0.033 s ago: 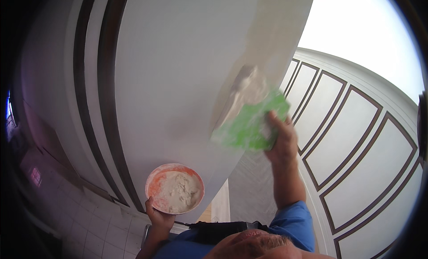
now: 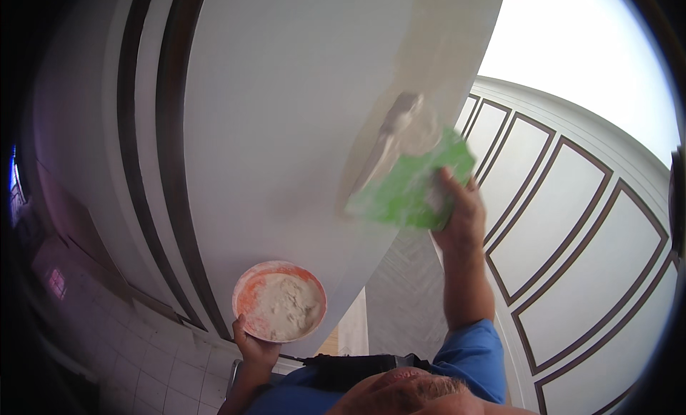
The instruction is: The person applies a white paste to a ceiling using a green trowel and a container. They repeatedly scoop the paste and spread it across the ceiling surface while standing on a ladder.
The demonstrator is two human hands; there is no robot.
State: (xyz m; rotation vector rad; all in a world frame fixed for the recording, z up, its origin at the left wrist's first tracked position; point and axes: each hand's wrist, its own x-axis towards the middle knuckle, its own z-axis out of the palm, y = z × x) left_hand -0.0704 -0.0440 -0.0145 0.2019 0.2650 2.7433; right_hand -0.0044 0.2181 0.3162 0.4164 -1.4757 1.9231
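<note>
My right hand (image 2: 461,213) grips a green plastic spreader (image 2: 418,200), thumb on its face and the fingers mostly hidden behind. Pale putty (image 2: 391,132) lies along the spreader's far left edge, which is at the wall panel (image 2: 286,129); I cannot tell how firmly it touches. A damp-looking beige patch (image 2: 421,65) runs up the panel beyond the tool. Lower left, my left hand (image 2: 257,349) holds an orange bowl (image 2: 246,290) by its near-left side, thumb at the rim. Inside the bowl is lumpy whitish putty (image 2: 291,308), with smears on the inner wall.
Dark trim strips (image 2: 175,129) run along the panel's left. To the right stands a white wall with brown-framed mouldings (image 2: 564,222). Grey herringbone flooring (image 2: 404,293) shows below the panel, and pale floor tiles (image 2: 161,365) lie at lower left.
My right hand and the green spreader have moved slightly up and to the right along the panel. The left hand and bowl have hardly moved.
</note>
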